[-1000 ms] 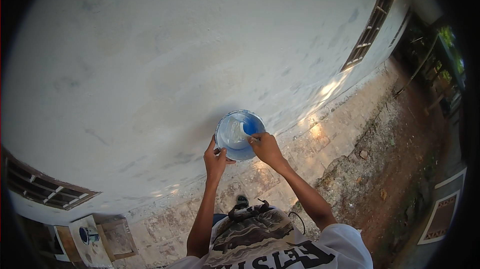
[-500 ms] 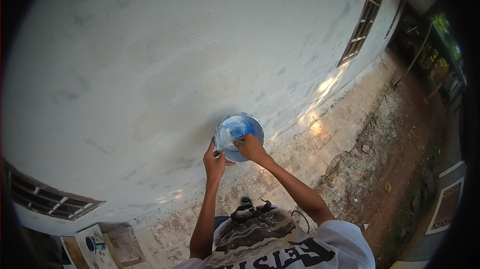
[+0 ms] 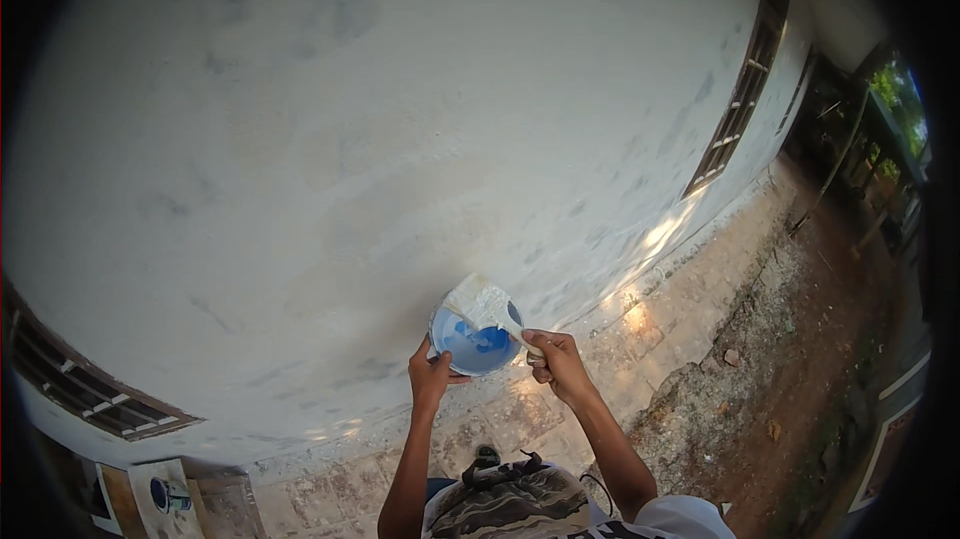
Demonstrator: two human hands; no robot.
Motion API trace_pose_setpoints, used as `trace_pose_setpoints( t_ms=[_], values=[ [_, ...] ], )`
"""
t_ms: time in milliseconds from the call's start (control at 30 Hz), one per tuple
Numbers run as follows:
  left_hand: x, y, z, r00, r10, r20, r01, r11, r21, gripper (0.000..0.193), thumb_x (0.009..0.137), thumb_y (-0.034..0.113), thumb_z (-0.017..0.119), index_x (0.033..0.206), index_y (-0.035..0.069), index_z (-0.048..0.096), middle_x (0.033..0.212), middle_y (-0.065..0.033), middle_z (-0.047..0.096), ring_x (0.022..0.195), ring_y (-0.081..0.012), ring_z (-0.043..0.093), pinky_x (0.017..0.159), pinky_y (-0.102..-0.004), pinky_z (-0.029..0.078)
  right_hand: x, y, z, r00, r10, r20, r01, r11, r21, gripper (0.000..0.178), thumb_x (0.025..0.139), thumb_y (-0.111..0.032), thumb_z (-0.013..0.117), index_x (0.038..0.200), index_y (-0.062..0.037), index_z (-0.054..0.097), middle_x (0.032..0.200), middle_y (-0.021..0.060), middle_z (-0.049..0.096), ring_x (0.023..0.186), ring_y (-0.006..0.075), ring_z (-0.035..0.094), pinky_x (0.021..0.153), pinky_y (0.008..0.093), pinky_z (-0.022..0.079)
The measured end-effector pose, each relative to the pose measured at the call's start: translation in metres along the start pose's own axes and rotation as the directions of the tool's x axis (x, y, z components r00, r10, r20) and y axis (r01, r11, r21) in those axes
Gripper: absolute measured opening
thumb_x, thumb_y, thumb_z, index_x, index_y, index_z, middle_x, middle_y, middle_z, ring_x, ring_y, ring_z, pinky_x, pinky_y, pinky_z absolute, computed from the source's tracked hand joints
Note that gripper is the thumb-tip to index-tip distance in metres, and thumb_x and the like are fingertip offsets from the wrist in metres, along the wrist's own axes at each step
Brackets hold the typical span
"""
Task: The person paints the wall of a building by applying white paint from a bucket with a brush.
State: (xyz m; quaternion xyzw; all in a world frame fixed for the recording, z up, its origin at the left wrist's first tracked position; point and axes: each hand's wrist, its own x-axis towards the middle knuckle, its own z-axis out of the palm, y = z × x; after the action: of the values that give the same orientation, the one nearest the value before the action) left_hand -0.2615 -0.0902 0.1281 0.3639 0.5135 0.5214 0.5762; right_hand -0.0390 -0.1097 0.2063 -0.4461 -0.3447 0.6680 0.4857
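Note:
A round blue bucket (image 3: 484,357), smeared with white paint inside, is held up in front of the wall. My left hand (image 3: 430,375) grips its left side, with the thumb over the rim and the fingers outside. In my right hand (image 3: 558,367) is the handle of a wide paintbrush (image 3: 484,305). The brush head is coated in white paint and sits over the far rim of the bucket, tilted up to the left. Blue shows on the bucket's bottom through the thin white paint.
The white, patchily painted wall (image 3: 330,169) fills the space ahead. Barred windows stand at the right (image 3: 742,89) and lower left (image 3: 90,379). A paint-spotted paved strip (image 3: 440,429) runs along the wall's foot, with rubble and soil to the right. Another small bucket (image 3: 170,495) is at lower left.
My right hand has come out of the bucket toward the right, lifting the paintbrush up over the rim. The bucket appears lower in view, still in my left hand.

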Motion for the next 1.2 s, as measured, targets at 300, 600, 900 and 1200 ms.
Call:
trace_pose_setpoints(
  t_ms=[300, 600, 900, 1200],
  values=[
    [-0.005, -0.035, -0.008, 0.999, -0.027, 0.018, 0.029, 0.997, -0.066, 0.061, 0.087, -0.006, 0.05, 0.146, -0.002, 0.033, 0.093, -0.0269, 0.064, 0.071, -0.0371, 0.07, 0.061, -0.0448, 0.065, 0.003, -0.161, 0.09, 0.641, -0.765, -0.054, 0.664, 0.589, -0.46, 0.04, 0.098, -0.028, 0.059, 0.125, 0.0011, 0.062, 0.063, -0.0044, 0.045, 0.054, 0.0035, 0.034, 0.046, 0.0235, 0.028],
    [-0.012, -0.051, -0.015, 0.999, -0.05, -0.013, 0.047, 0.988, -0.147, 0.059, 0.084, -0.007, 0.05, 0.142, -0.002, 0.04, 0.098, -0.028, 0.063, 0.071, -0.0386, 0.07, 0.06, -0.0461, 0.065, 0.04, -0.311, 0.172, -0.096, -0.98, 0.175, 0.599, -0.197, -0.776, 0.027, 0.094, -0.014, 0.061, 0.118, -0.0027, 0.067, 0.06, 0.0068, 0.05, 0.05, 0.012, 0.042, 0.047, 0.0302, 0.035],
    [-0.009, -0.052, -0.02, 0.999, -0.037, -0.027, 0.034, 0.993, -0.111, 0.056, 0.083, -0.007, 0.051, 0.139, -0.005, 0.042, 0.096, -0.0285, 0.063, 0.069, -0.0387, 0.07, 0.06, -0.0463, 0.065, 0.097, -0.339, 0.212, -0.193, -0.927, 0.32, 0.401, -0.373, -0.837, 0.034, 0.091, -0.011, 0.061, 0.124, -0.0029, 0.063, 0.07, 0.0138, 0.056, 0.047, 0.02, 0.055, 0.045, 0.0337, 0.045],
    [-0.007, -0.047, -0.02, 0.999, -0.03, -0.02, 0.028, 0.992, -0.12, 0.055, 0.083, -0.007, 0.051, 0.137, -0.006, 0.042, 0.093, -0.0276, 0.063, 0.068, -0.0391, 0.07, 0.06, -0.0473, 0.065, 0.062, -0.331, 0.202, -0.267, -0.931, 0.247, 0.495, -0.353, -0.794, 0.026, 0.09, -0.01, 0.063, 0.114, -0.0015, 0.068, 0.059, 0.0092, 0.053, 0.045, 0.015, 0.047, 0.042, 0.0299, 0.039]
  ],
)
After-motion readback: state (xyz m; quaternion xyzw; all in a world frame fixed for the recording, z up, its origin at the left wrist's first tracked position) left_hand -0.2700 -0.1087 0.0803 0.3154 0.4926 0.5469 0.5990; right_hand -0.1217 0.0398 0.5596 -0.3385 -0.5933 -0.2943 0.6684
